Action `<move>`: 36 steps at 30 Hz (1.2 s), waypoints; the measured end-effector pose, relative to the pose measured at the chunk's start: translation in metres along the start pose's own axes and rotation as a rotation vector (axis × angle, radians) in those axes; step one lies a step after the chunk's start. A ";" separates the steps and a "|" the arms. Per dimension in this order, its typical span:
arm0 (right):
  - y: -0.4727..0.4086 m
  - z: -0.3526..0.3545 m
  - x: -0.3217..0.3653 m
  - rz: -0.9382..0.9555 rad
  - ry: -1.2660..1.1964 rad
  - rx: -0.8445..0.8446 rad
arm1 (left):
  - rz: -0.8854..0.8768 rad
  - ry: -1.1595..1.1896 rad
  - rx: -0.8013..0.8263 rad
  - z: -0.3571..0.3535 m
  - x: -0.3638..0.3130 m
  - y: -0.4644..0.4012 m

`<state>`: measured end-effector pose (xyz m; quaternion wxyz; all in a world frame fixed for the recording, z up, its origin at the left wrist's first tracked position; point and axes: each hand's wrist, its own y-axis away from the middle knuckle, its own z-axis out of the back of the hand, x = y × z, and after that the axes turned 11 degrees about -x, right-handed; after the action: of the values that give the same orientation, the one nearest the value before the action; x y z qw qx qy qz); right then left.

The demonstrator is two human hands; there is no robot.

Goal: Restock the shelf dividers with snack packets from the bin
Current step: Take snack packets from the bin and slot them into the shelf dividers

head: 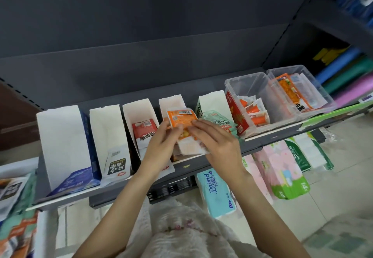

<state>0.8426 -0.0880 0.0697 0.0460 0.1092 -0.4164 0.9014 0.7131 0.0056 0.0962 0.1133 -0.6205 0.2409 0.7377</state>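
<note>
Centrally, an orange foil snack packet [181, 121] with a barcode label is held between both hands above the fourth white cardboard shelf divider [171, 101] on the dark grey metal shelf [201, 164]. The left hand [159, 144] is curled round the packet's left edge, thumb on its face; the right hand [216, 142] is laid over the right edge, its fingers bent against the packet, so each grip is closed on it. More orange packets seem to be stacked beneath, though they are largely hidden by the hands. A red snack packet [144, 132] is seen in the third divider, just to the left, and pale green packets [219, 121] are seen in the fifth, just to the right. Further right, two clear plastic bins are set side by side: the nearer bin [260, 88] holds small orange-and-white sachets and a red box, the farther bin [314, 82] holds long orange packets
</note>
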 end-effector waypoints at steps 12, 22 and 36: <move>-0.022 0.000 -0.010 -0.617 -0.132 -0.075 | -0.285 -0.656 -0.200 0.059 0.041 -0.020; -0.035 -0.078 -0.025 -0.189 0.011 0.275 | -0.539 -0.990 -0.160 0.025 0.059 -0.044; -0.016 -0.017 0.003 -0.359 -0.171 0.202 | -0.667 -0.825 -0.314 0.044 0.049 -0.013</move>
<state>0.8397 -0.0647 0.0710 0.1590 0.2618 -0.3002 0.9034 0.6717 0.0324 0.0512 0.3317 -0.3322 -0.1460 0.8708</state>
